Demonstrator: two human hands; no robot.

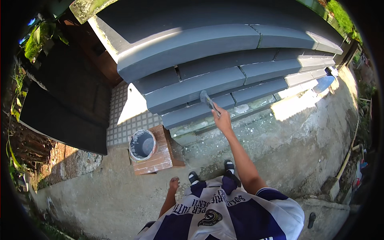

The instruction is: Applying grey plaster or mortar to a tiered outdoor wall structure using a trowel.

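My right hand grips the handle of a paintbrush. Its bristle end touches the front face of a grey step in the stepped ledge. My left hand hangs low by my side with its fingers curled, and nothing shows in it. Closest to that hand is a brown wooden box. On the box stands a bucket, its inside coated with grey paint.
A pale, paint-spotted base strip runs under the steps. Left of them lies a tiled floor beside a dark panel. A blue object sits at the steps' right end. Pipes run along the right edge of the concrete ground.
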